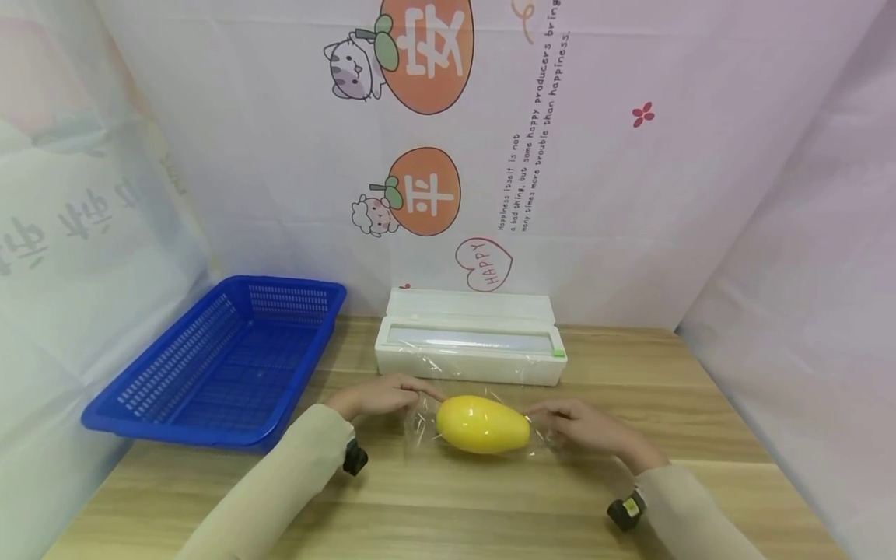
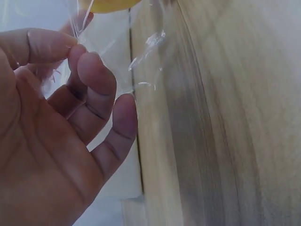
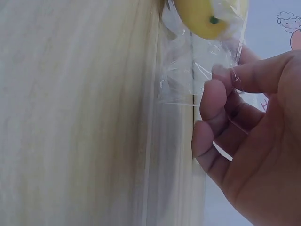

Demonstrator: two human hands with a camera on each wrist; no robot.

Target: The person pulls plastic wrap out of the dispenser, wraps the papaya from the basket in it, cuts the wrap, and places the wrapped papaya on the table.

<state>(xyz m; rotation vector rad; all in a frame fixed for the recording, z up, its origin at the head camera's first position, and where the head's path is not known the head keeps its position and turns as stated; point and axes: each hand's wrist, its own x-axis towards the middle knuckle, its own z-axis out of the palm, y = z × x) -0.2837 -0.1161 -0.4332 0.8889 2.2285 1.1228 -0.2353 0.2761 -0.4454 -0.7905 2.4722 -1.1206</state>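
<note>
Yellow mango (image 1: 483, 424) lies on clear cling film (image 1: 427, 420) mid-bench (image 1: 448, 505), long axis 9-to-3, squarely between the hands. Left hand (image 1: 378, 395) at its 9 o'clock and right hand (image 1: 584, 426) at its 3 o'clock each pinch a film edge with curled fingers, about equally near

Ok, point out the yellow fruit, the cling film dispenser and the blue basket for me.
yellow fruit (image 1: 483, 424), head view, middle of its skin under the film.
cling film dispenser (image 1: 469, 362), head view, white front wall of the box.
blue basket (image 1: 294, 354), head view, right side wall.
</note>
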